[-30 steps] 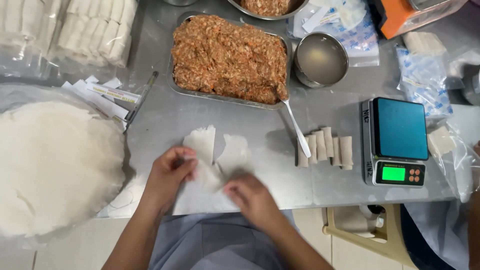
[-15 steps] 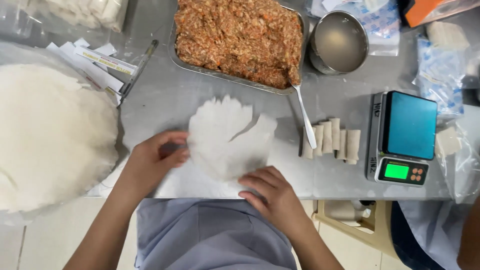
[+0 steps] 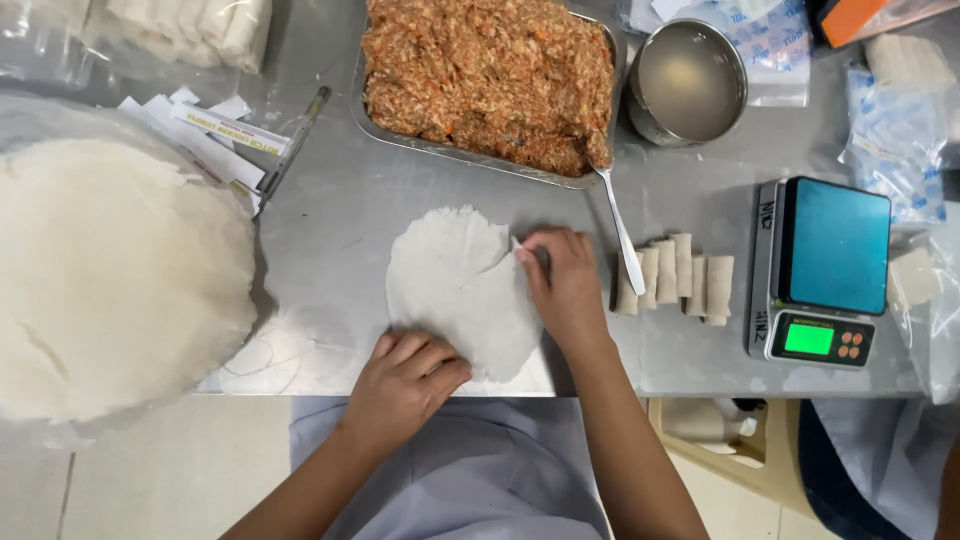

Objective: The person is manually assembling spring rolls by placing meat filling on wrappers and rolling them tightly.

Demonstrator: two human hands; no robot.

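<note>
The big round stack of thin white wrappers point(image 3: 110, 280) on the left is cut off by the picture's edge, and clear plastic hides its top part. The clear bag of pale rolls point(image 3: 190, 30) at the top left is cut off too. On the right, an orange box point(image 3: 860, 15) shows only a corner, and the blue and white plastic packs point(image 3: 890, 110) are crumpled and hard to make out.

The long shiny metal tray point(image 3: 365, 110) at the top holds a heap of orange-brown minced filling point(image 3: 490, 75). The bowl end of a white plastic spoon point(image 3: 625, 245) is buried in that filling, so only the handle shows. Beside the tray, a small round metal bowl point(image 3: 690, 85) holds cloudy liquid.

One thin round white wrapper sheet point(image 3: 455, 290) lies flat on the grey metal table point(image 3: 330, 210), near the front edge, right in front of the person. It has a split at its upper right. The left hand point(image 3: 405, 380) lies flat on the sheet's bottom edge, fingers open, pressing and not grabbing. The right hand point(image 3: 565, 285) rests on the sheet's right side, fingertips touching near the split; it grips nothing.

Right of that hand, five small pale finished rolls point(image 3: 680, 275) stand in a row. Further right sits a grey kitchen scale with a blue top and a green screen point(image 3: 825, 270).
</note>
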